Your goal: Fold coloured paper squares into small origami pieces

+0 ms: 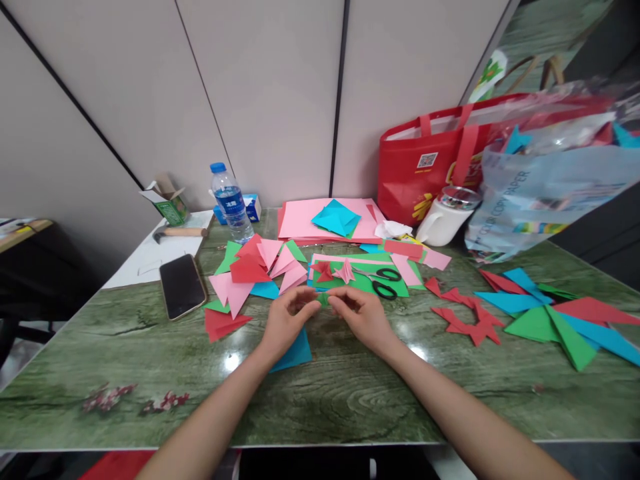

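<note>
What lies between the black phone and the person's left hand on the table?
In the head view, red folded triangles lie on the table between the phone and the left hand.

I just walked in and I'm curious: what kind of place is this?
Probably a paper-craft or origami work table in an office-like room. Folded paper triangles lie across the green table, scissors rest near a stack of pink paper sheets, and grey partition panels stand behind.
</note>
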### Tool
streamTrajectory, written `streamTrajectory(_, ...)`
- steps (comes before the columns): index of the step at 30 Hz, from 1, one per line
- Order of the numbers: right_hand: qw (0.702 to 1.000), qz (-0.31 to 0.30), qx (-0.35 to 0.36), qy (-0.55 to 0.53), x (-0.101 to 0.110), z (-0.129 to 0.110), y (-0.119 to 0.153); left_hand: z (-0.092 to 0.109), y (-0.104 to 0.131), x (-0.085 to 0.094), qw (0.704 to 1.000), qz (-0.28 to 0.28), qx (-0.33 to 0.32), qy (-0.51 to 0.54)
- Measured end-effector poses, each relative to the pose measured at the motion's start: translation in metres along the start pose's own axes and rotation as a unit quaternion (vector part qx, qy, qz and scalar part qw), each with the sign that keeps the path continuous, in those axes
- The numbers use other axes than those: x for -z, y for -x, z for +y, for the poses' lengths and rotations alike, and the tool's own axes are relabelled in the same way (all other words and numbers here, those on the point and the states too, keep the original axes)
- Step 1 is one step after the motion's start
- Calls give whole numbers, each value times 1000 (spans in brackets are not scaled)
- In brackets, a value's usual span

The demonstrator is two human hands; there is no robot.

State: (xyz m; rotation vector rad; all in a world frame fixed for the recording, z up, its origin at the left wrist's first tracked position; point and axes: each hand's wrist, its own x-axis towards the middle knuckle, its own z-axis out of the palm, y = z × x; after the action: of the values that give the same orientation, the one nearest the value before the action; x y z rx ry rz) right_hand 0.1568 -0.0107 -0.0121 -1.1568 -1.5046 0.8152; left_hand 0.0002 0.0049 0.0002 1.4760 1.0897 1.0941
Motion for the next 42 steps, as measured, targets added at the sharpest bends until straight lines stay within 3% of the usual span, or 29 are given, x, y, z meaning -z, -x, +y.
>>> streamTrajectory(3, 997, -10, -51, -53, -1, 4, -1, 2, 1, 0, 997, -62, 53, 6)
streamTrajectory(6, 995, -30, -71, -69, -3, 8, -2, 1, 2, -1, 994, -70, 83, 23)
streamTrajectory(13, 998, -54, -20, 10, -3, 5, 1, -5, 8, -5, 987, -128, 96, 27)
streamTrajectory(17, 998, -53, -25, 6, -3, 4, 1, -9, 9, -6, 983, -151, 102, 24)
streamTrajectory(21, 989, -81, -87, -92, -5, 6, -1, -7, 7, -6, 985, -132, 103, 47)
streamTrajectory(25, 971, -68, -143, -179, -7, 6, -2, -3, 6, -4, 989, -86, 99, 63)
streamTrajectory(30, 977, -56, -129, -159, -6, 5, -1, -4, 6, -3, 991, -105, 78, 9)
streamTrajectory(35, 965, -43, -175, -193, -7, 6, -2, -5, 5, -3, 994, -92, 54, -21)
streamTrajectory(39, 977, -28, -138, -160, -3, 2, -3, -7, 6, -5, 994, -93, 38, -40)
streamTrajectory(42, 982, 23, -123, -144, 2, 3, -5, -8, 5, -2, 995, -72, -10, -71)
